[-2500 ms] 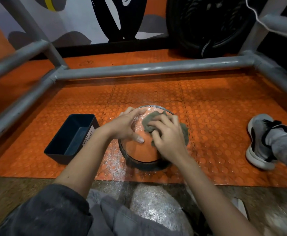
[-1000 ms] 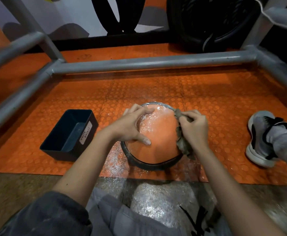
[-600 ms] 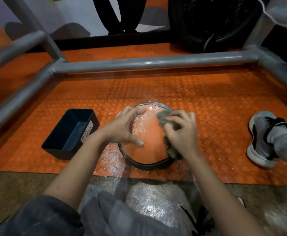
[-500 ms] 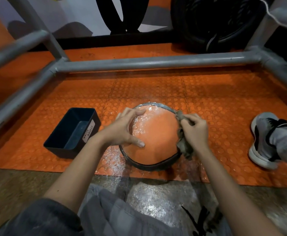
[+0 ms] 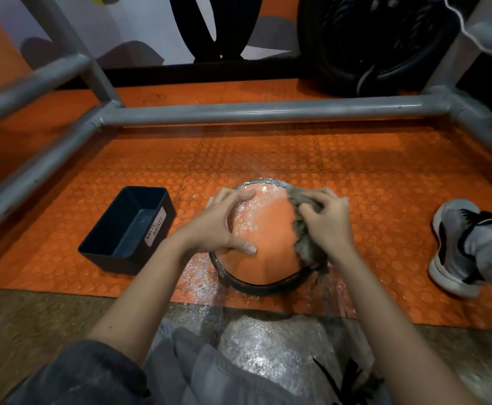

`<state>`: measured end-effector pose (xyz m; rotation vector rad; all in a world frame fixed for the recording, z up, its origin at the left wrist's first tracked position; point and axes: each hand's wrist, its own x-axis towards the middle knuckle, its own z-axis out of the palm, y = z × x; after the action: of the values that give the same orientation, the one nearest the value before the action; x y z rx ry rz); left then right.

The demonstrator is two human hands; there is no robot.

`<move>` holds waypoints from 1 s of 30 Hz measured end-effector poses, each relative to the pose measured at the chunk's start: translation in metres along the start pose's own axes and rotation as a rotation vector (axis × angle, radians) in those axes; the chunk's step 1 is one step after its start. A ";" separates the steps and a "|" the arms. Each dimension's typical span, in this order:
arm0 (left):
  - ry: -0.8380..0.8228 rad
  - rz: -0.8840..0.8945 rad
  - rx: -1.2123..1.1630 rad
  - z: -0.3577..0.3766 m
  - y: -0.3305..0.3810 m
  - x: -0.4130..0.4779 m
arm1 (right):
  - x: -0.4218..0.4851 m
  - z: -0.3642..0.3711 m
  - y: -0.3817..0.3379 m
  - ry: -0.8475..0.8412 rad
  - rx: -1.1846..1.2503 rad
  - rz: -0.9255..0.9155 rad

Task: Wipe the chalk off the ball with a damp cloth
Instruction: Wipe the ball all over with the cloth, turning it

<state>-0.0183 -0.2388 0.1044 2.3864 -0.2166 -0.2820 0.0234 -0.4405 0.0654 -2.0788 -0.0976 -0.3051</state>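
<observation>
The left hand point(image 5: 220, 226) lies spread on the left side of the orange ball point(image 5: 268, 241), with its fingers wide and its thumb low. The right hand point(image 5: 328, 226) squeezes a bunched grey cloth point(image 5: 306, 247) against the ball's right side and hides it. White chalk point(image 5: 253, 211) dots the ball's top. The ball sits in a dark ring point(image 5: 256, 287) on the bumpy orange mat point(image 5: 370, 176). Just to the left is a dark bin point(image 5: 113, 255) marked WASTE BASKET. Only its bare floor shows inside. A shoe point(image 5: 452, 249) on the right is cut off at the leg.
</observation>
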 end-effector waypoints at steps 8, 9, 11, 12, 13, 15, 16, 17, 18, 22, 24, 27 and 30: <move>0.003 0.000 -0.007 0.004 0.006 0.009 | -0.015 0.007 -0.005 0.111 -0.080 0.020; 0.007 0.004 -0.006 0.004 0.006 0.012 | -0.022 0.012 -0.015 0.111 -0.135 -0.075; 0.023 0.008 -0.003 0.003 0.005 0.015 | -0.037 0.023 -0.030 0.075 -0.247 -0.266; 0.032 0.009 -0.001 0.002 0.005 0.017 | -0.042 0.028 -0.032 0.055 -0.296 -0.338; 0.039 0.010 0.000 0.002 0.005 0.017 | -0.046 0.031 -0.030 0.046 -0.322 -0.386; 0.056 0.015 -0.005 0.005 0.007 0.017 | -0.042 0.029 -0.022 0.084 -0.307 -0.414; 0.067 0.018 -0.004 0.008 0.008 0.015 | -0.036 0.025 -0.016 0.112 -0.269 -0.390; 0.073 0.020 0.010 0.011 0.009 0.013 | -0.031 0.020 -0.011 0.136 -0.215 -0.338; 0.072 0.024 0.036 0.012 0.009 0.011 | -0.023 0.014 -0.004 0.149 -0.144 -0.262; 0.014 0.050 0.207 0.011 0.013 0.004 | 0.009 -0.006 0.030 0.077 0.130 0.017; 0.024 0.066 0.303 0.015 0.019 0.003 | 0.018 -0.013 0.039 0.026 0.156 0.098; 0.079 0.070 0.341 0.029 0.027 0.004 | 0.020 -0.016 0.038 0.015 0.083 0.111; 0.069 0.014 0.347 0.027 0.030 0.013 | 0.008 -0.009 0.025 0.082 -0.049 0.005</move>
<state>-0.0156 -0.2813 0.1034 2.7314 -0.2674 -0.1649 0.0348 -0.4615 0.0506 -2.1117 -0.0359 -0.3927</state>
